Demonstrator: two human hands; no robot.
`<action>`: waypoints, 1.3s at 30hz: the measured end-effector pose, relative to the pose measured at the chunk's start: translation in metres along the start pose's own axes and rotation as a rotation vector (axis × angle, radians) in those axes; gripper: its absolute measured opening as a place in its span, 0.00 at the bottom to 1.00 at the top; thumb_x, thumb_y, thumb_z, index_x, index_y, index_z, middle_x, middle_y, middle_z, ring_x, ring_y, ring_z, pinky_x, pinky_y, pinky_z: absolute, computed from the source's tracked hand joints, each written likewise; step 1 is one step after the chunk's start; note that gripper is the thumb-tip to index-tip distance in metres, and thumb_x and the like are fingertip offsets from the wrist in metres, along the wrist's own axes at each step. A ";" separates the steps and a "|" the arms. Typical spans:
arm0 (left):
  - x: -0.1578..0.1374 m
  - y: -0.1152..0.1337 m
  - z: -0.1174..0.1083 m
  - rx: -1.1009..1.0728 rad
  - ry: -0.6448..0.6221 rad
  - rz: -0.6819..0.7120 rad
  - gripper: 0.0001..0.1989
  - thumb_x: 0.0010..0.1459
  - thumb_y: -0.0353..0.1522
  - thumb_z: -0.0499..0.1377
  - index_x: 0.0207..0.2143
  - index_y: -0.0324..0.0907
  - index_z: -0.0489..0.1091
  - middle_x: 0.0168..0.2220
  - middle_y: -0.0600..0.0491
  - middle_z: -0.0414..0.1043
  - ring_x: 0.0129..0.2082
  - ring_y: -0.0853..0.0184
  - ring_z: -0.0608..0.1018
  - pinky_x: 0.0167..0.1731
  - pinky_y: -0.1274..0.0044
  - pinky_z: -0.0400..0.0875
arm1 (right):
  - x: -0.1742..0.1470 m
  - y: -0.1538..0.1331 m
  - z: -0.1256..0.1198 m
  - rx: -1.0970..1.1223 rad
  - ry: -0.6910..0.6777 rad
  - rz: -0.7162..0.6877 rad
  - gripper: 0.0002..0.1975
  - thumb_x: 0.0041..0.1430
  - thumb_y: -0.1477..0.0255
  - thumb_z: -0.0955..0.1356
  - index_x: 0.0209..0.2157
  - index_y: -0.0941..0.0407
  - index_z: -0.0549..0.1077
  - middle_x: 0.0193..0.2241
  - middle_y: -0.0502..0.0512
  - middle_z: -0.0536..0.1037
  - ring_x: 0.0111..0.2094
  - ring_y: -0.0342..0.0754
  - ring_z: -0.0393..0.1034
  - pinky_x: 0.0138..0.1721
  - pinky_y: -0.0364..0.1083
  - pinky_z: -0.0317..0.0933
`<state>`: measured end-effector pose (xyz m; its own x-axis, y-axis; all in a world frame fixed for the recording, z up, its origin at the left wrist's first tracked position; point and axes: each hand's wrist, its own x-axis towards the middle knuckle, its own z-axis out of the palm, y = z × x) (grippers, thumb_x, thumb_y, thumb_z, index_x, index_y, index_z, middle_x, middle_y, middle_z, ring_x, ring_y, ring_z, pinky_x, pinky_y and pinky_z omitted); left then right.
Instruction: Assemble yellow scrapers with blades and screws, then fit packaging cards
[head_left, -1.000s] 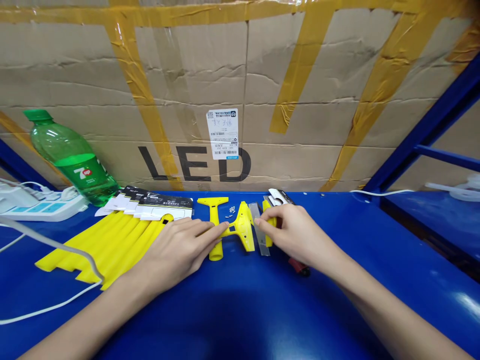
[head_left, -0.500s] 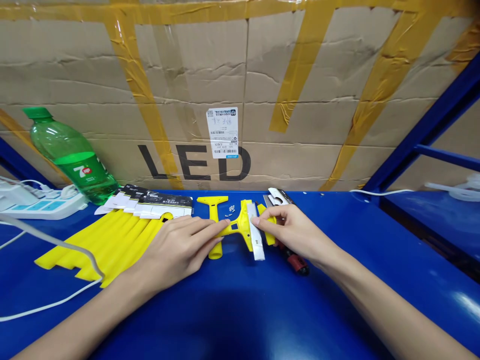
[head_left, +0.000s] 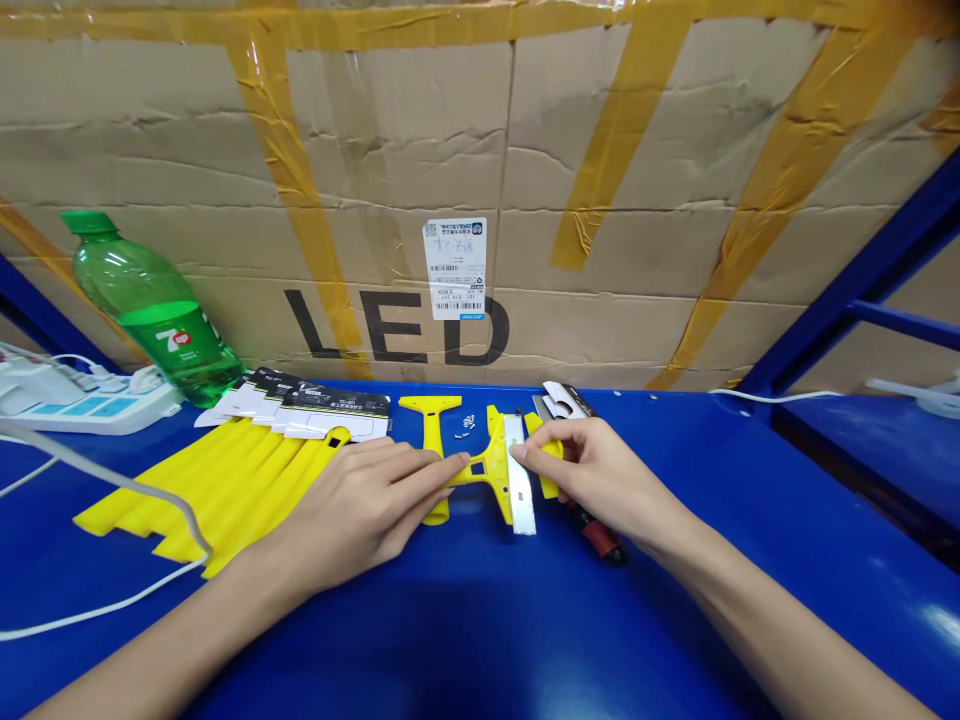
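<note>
My left hand [head_left: 375, 492] is closed around the handle of a yellow scraper [head_left: 493, 463], whose wide head points right. Across that head lies a flat silver blade [head_left: 521, 500] with small holes. The fingertips of my right hand [head_left: 592, 460] pinch the blade near its middle. Just beyond it, partly hidden by my right fingers, is a loose yellow plastic piece [head_left: 551, 485]; whether my hand touches it I cannot tell. Another yellow scraper handle [head_left: 430, 408] lies behind my left fingers, beside a few small screws [head_left: 468, 425]. A red and black screwdriver [head_left: 600, 540] lies under my right hand.
Several yellow scraper handles [head_left: 225, 480] lie at left, below stacked printed cards [head_left: 337, 410]. A green bottle [head_left: 169, 320] and a white power strip [head_left: 105, 405] stand behind them. A white cable [head_left: 150, 487] crosses the blue table [head_left: 480, 640]. A cardboard box [head_left: 637, 300] walls the back.
The view has shifted slightly, so everything sits a little further right. The blade has turned slightly on the scraper head under my right fingertips. My left hand keeps its hold on the handle.
</note>
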<state>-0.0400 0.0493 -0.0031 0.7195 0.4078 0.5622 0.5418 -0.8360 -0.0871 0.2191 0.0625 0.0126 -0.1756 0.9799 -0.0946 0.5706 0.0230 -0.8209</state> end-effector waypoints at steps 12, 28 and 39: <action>0.000 0.001 -0.001 0.012 -0.015 0.004 0.17 0.66 0.26 0.57 0.57 0.40 0.70 0.42 0.50 0.81 0.34 0.63 0.81 0.33 0.70 0.74 | 0.003 0.002 -0.005 0.043 -0.030 0.008 0.16 0.53 0.56 0.73 0.29 0.55 0.78 0.17 0.47 0.65 0.19 0.42 0.59 0.20 0.43 0.48; 0.003 0.000 -0.003 -0.010 0.013 -0.001 0.15 0.67 0.28 0.56 0.55 0.39 0.71 0.42 0.50 0.82 0.36 0.63 0.82 0.35 0.71 0.75 | 0.000 -0.001 -0.005 0.059 -0.003 0.006 0.20 0.53 0.52 0.73 0.31 0.56 0.81 0.16 0.49 0.69 0.19 0.43 0.64 0.20 0.42 0.52; 0.001 -0.003 -0.001 0.000 0.022 -0.037 0.16 0.65 0.28 0.59 0.55 0.40 0.72 0.43 0.49 0.82 0.38 0.63 0.83 0.38 0.71 0.77 | 0.007 0.012 -0.011 0.261 0.113 -0.081 0.23 0.55 0.61 0.74 0.50 0.53 0.73 0.26 0.48 0.74 0.22 0.44 0.68 0.23 0.44 0.61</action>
<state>-0.0412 0.0519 -0.0017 0.6888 0.4304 0.5834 0.5683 -0.8202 -0.0660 0.2332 0.0722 0.0083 -0.1130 0.9932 0.0281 0.3307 0.0643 -0.9416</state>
